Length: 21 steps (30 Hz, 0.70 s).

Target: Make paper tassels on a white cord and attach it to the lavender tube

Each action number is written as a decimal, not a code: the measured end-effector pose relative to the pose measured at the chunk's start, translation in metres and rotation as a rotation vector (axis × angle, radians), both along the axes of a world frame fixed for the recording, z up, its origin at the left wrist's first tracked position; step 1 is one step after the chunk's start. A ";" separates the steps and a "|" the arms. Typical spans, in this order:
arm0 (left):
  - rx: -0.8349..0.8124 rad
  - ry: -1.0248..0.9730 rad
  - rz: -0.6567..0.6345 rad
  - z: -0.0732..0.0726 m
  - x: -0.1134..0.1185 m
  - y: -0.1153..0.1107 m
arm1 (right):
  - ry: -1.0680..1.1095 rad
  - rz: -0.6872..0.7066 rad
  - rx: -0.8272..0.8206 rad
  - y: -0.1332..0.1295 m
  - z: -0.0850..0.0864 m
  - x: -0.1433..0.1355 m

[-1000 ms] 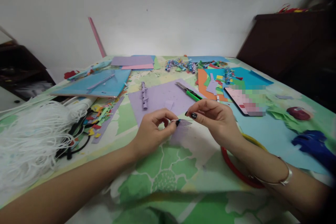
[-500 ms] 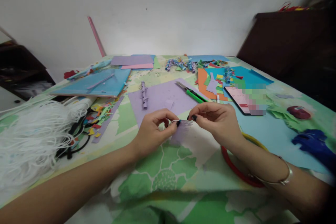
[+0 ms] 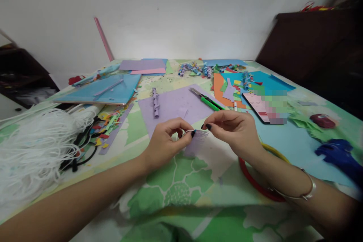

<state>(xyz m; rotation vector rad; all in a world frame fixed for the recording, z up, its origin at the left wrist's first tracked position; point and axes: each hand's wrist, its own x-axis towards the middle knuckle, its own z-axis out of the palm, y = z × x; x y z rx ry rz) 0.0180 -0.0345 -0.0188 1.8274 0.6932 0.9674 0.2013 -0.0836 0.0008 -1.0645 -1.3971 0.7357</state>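
Observation:
My left hand (image 3: 171, 136) pinches a small fringed piece of purple paper (image 3: 194, 145) near its upper left corner, with a bit of white cord at the fingertips. My right hand (image 3: 234, 126) is at the fringe's right end, thumb and forefinger closed together; whatever lies between them is too small to make out. Beyond the hands lies a flat purple sheet (image 3: 176, 102). On it rest a rolled purple paper tube (image 3: 155, 104) and a green utility knife (image 3: 210, 101) with its blade out.
A heap of white cord (image 3: 36, 151) and colourful scraps (image 3: 106, 126) lie left, near a blue folder (image 3: 104, 89). At the right are a phone (image 3: 263, 109), a red ring (image 3: 255, 183) under my right wrist, and a blue object (image 3: 337, 155). Small curled-paper rolls (image 3: 195, 69) sit at the back.
My right fingertips have shifted very slightly left and up at the fringe. My left hand and the purple piece look the same.

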 end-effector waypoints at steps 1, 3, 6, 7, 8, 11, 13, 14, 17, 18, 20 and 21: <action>-0.003 0.002 0.001 0.000 0.000 0.000 | 0.006 0.004 -0.012 0.001 -0.001 0.000; -0.009 0.007 0.002 0.000 0.000 0.000 | 0.013 0.020 -0.032 0.002 -0.002 0.001; -0.003 0.009 0.002 -0.001 0.001 0.001 | 0.001 0.053 -0.024 0.004 -0.004 0.003; 0.003 0.008 0.002 -0.001 0.001 0.001 | -0.004 0.067 -0.018 0.004 -0.004 0.003; 0.008 0.008 0.001 -0.001 0.001 0.001 | -0.007 0.077 -0.012 0.004 -0.005 0.003; 0.022 0.003 0.000 0.000 0.001 0.001 | -0.014 0.077 -0.007 0.003 -0.004 0.002; 0.025 -0.004 -0.002 0.000 0.001 0.000 | -0.037 0.065 -0.006 0.002 -0.002 0.002; 0.025 -0.008 -0.003 0.000 0.001 0.000 | -0.051 0.060 -0.004 0.001 -0.001 0.002; 0.023 -0.007 -0.003 -0.001 0.001 0.000 | -0.068 0.051 0.000 0.001 0.000 0.002; 0.022 -0.005 -0.003 -0.001 0.001 0.000 | -0.061 0.049 -0.004 0.001 -0.001 0.003; 0.021 -0.006 -0.005 -0.002 0.001 0.000 | -0.022 0.061 -0.006 0.001 -0.004 0.004; 0.019 -0.008 -0.005 -0.002 0.001 0.001 | 0.009 0.078 -0.004 0.002 -0.005 0.005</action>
